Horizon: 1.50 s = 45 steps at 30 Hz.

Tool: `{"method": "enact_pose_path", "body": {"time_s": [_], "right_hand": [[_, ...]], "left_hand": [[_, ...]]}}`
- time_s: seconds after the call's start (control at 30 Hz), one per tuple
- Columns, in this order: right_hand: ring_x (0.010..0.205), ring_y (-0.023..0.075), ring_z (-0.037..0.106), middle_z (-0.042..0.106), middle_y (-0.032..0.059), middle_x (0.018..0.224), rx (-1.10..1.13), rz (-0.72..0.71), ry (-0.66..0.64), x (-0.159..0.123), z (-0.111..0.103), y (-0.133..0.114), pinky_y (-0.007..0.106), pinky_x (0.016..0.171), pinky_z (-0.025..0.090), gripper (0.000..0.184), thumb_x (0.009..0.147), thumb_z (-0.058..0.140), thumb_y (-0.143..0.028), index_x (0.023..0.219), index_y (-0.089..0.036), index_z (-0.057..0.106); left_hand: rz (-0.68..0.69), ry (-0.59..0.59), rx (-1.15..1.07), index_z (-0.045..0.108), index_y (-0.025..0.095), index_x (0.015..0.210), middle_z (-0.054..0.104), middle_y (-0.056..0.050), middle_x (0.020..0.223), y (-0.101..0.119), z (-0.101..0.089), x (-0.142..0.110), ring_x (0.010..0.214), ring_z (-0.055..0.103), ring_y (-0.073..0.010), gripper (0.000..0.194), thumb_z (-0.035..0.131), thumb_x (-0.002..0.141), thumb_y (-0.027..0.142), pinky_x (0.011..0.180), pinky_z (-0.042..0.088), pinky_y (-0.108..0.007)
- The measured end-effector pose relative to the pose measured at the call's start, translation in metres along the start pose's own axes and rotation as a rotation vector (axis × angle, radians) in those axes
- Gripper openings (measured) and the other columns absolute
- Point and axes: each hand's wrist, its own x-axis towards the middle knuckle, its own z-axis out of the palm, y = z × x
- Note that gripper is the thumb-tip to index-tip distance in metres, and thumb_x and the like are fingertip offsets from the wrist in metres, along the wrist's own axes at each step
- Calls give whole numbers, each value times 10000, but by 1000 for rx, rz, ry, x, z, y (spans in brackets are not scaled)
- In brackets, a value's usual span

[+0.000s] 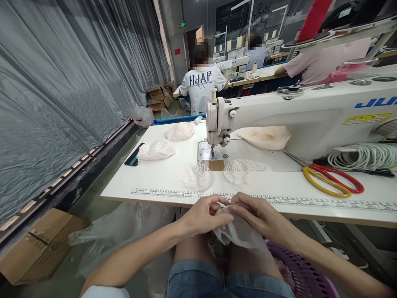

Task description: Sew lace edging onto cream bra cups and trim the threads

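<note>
Both hands meet over my lap at the table's front edge. My left hand (209,213) pinches the top edge of a thin, translucent white fabric piece (242,236). Close beside it, my right hand (252,211) grips the same edge, fingers curled. The piece hangs down over my thighs; whether it is sheer cloth or a plastic bag I cannot tell for sure. Just beyond my hands, two white lace pieces, a left one (198,177) and a right one (240,174), lie flat before the needle of the white sewing machine (248,109).
Scissors (331,180) with red and yellow handles lie at right by coiled pale cord (362,159). More lace (156,150) and pale fabric (180,131) rest at left. A purple basket (310,269) stands beside my right leg, a cardboard box (40,244) at left. Other people sit ahead.
</note>
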Motion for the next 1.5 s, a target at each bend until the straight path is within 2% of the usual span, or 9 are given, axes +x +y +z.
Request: {"method": "enact_pose_path", "body": {"time_s": [0.17, 0.4, 0.57, 0.67, 0.77, 1.0, 1.17, 1.33, 1.5], "right_hand": [[511, 94, 323, 424, -56, 551, -77, 61, 28, -11, -5, 4, 211, 479, 246, 304, 911, 413, -434, 754, -192, 510], [637, 103, 420, 448, -45, 623, -150, 74, -284, -43, -18, -8, 191, 532, 273, 313, 832, 582, -403, 634, -175, 499], [496, 85, 327, 338, -64, 530, -184, 86, -87, -5, -73, 1, 202, 450, 242, 388, 886, 414, -480, 628, -190, 410], [483, 103, 407, 448, -52, 507, -458, 96, 68, 43, -110, 28, 214, 478, 293, 311, 871, 410, -439, 699, -195, 496], [539, 133, 495, 537, -30, 549, -560, 154, 126, 75, -125, 60, 225, 500, 299, 195, 815, 494, -361, 723, -199, 551], [643, 168, 600, 650, -26, 675, -771, 229, 274, 78, -128, 84, 232, 515, 301, 133, 777, 608, -363, 763, -231, 592], [915, 193, 609, 658, 35, 1022, -923, 292, 422, 103, -159, 82, 267, 654, 423, 178, 917, 468, -309, 990, -236, 612], [932, 185, 597, 602, 65, 1092, -1030, 447, 382, 135, -175, 96, 380, 787, 508, 252, 904, 533, -317, 1094, -156, 573], [948, 189, 595, 583, 72, 1135, -1092, 498, 370, 136, -173, 104, 394, 798, 514, 289, 905, 533, -326, 1142, -162, 550]], "left_hand": [[-5, -106, 102, 643, 116, 910, 381, 78, 427, 4, 4, 4, 374, 353, -53, 200, 513, 810, 229, 390, 259, -159], [-152, -137, 262, 666, 117, 859, 480, 47, 473, 12, 18, -20, 401, 406, -57, 203, 492, 766, 164, 405, 276, -148], [55, -5, 305, 624, 113, 941, 533, 18, 539, 49, -1, 38, 448, 428, -75, 263, 455, 849, 292, 452, 329, -173], [122, 70, 509, 571, 120, 1085, 564, -5, 645, 63, -19, 97, 570, 538, -118, 304, 417, 857, 249, 564, 422, -217], [96, 130, 782, 561, 128, 1155, 593, -45, 736, 61, -25, 134, 757, 582, -214, 375, 473, 798, 205, 712, 446, -323], [115, 32, 994, 243, 289, 1434, 527, -81, 1137, 48, -21, 137, 1023, 511, -276, 699, 466, 782, 171, 894, 387, -408], [188, -90, 981, 476, 308, 1265, 498, -44, 1052, 43, -13, 154, 962, 512, -247, 467, 515, 801, 269, 843, 427, -386], [262, -146, 1072, 572, 256, 1086, 500, -33, 1023, 49, 1, 166, 881, 535, -216, 293, 554, 796, 292, 805, 458, -362], [414, 16, 1116, 550, 219, 1035, 469, -60, 1138, 61, 4, 167, 1013, 497, -221, 194, 465, 865, 258, 868, 454, -361]]}}
